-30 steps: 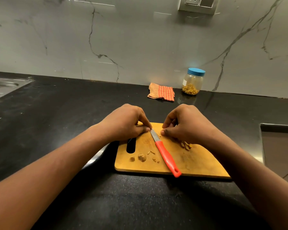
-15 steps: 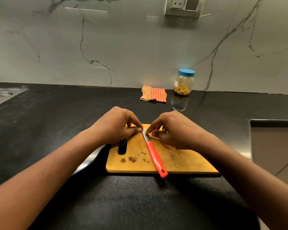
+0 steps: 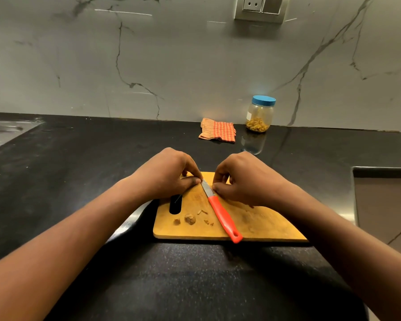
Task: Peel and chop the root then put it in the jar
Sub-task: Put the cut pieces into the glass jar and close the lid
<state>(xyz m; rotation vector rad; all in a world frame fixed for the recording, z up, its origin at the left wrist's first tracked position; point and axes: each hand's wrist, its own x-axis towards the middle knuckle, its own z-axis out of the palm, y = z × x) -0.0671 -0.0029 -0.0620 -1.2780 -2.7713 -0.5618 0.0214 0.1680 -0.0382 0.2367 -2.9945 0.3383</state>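
I see my left hand (image 3: 169, 173) and right hand (image 3: 245, 179) curled beside the knife (image 3: 220, 210) blade on the cutting board (image 3: 264, 225). I cannot tell what either grips. The jar (image 3: 260, 114) stands capped on the counter (image 3: 102, 158).

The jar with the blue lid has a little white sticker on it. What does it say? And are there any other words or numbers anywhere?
White sticker on the jar: too small and blurred to read.
Knife, cutting board, checked cloth, wall socket plate: no words, numbers or brand marks visible.
So nothing here can be read.
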